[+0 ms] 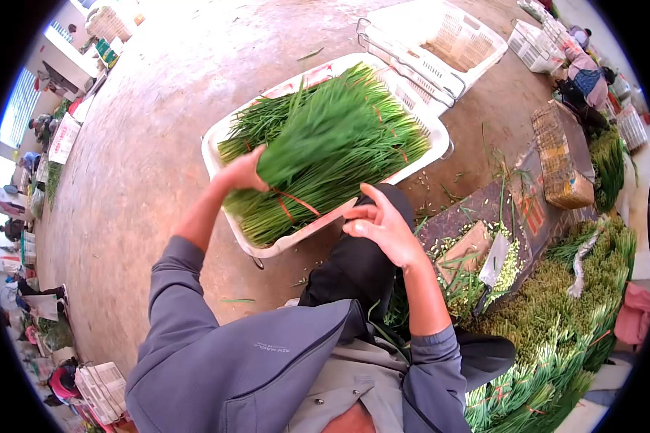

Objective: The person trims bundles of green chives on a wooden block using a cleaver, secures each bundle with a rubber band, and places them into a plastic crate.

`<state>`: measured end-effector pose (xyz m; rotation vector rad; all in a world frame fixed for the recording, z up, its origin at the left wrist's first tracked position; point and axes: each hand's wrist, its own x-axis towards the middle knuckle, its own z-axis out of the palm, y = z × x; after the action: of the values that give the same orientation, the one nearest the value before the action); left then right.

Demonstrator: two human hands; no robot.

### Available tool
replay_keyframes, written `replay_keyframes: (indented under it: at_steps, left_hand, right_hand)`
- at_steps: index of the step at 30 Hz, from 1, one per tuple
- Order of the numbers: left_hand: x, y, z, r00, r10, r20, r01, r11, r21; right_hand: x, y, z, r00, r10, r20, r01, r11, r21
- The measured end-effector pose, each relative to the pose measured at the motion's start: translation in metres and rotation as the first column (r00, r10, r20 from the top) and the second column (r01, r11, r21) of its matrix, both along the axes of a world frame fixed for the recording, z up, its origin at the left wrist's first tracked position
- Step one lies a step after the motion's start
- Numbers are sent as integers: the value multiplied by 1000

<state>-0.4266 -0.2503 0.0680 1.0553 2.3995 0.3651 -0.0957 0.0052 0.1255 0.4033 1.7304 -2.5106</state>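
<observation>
My left hand [247,173] is closed round a bunch of green chives [318,133], blurred by motion, above a white plastic basket [217,155]. Inside the basket lie several more bunches of chives [267,224], tied with red bands, their pale ends toward the right. My right hand [384,225] is over my dark-trousered knee, beside the basket's near rim. Its index finger is stretched out and the others are loosely bent, with nothing visible in them. Right of it, a cleaver [495,261] lies beside a small wooden block [464,252] among chopped chive ends.
A large pile of chives [549,303] spreads at my right, with a twisted white strip [581,267] on it. Beyond stands a worn, tape-wrapped block [562,155]. White crates [477,43] stand behind the basket. Other people [588,76] sit along both sides.
</observation>
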Motion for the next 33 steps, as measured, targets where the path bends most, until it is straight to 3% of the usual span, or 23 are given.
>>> replay_keyframes:
  at_steps: [1, 3, 5, 7, 10, 14, 16, 17, 19, 20, 21, 22, 23, 25, 26, 27, 30, 33]
  left_hand:
    - [0, -4, -39, 999, 31, -41, -33, 999, -33]
    - [10, 17, -27, 999, 8, -52, -17, 985, -171]
    - [6, 11, -39, 1000, 5, -21, -7, 993, -120]
    - [-2, 9, -37, 1000, 2, -24, -4, 998, -70]
    - [10, 10, -33, 994, -96, -45, 97, 995, 26]
    - [17, 12, -35, 995, -66, 74, 66, 998, 3]
    - [3, 12, -55, 987, -130, 91, 122, 988, 91]
    - [0, 12, -57, 971, -149, 188, 125, 983, 131]
    - [15, 34, -18, 913, -226, 341, 177, 970, 169]
    - [3, 38, -37, 869, -295, 398, 240, 953, 185]
    - [7, 60, -33, 777, -515, 362, 399, 848, 349]
    - [25, 70, -18, 681, -498, 536, 321, 862, 393]
    - [28, 76, -23, 483, -367, 795, 234, 929, 287]
    - [-6, 60, -73, 557, -218, 801, 249, 964, 90]
    - [-27, 31, -85, 668, -238, 705, 263, 962, 76]
    - [-33, 8, -91, 681, -155, 716, 138, 987, 82]
    - [-41, 24, -101, 815, -149, 560, 225, 972, -69]
    - [27, 87, -109, 882, -225, 415, 265, 963, -43]
  right_hand:
    - [8, 0, -5, 1000, -16, 22, 17, 998, -53]
    - [24, 8, -8, 999, -1, 40, 3, 999, -54]
    - [48, 14, -3, 998, -15, 53, 16, 1000, -24]
    - [62, 24, -7, 995, -98, -2, 98, 989, -113]
    - [78, 30, -15, 988, -156, 2, 156, 983, -100]
    - [93, 21, -30, 984, -178, 26, 179, 972, -150]
    - [99, 18, -38, 989, -146, 6, 144, 973, -179]
    - [103, 17, -43, 989, -149, -3, 146, 970, -195]
    - [113, 17, -40, 988, -156, -7, 152, 971, -184]
    - [120, 14, -35, 989, -148, -17, 144, 979, -143]
    - [124, 13, -32, 984, -180, -14, 178, 980, -94]
    - [136, 17, -32, 983, -183, -23, 181, 982, -62]
    - [145, 14, -35, 969, -247, -33, 243, 966, -88]
    - [169, 12, -42, 952, -299, -61, 292, 952, -95]
    - [176, 10, -41, 949, -311, -47, 306, 948, -82]
    - [184, 2, -39, 953, -301, -38, 298, 952, -74]
    - [234, -10, -38, 867, -495, -62, 493, 869, -45]
    - [312, -41, -13, 750, -661, -40, 661, 750, -3]
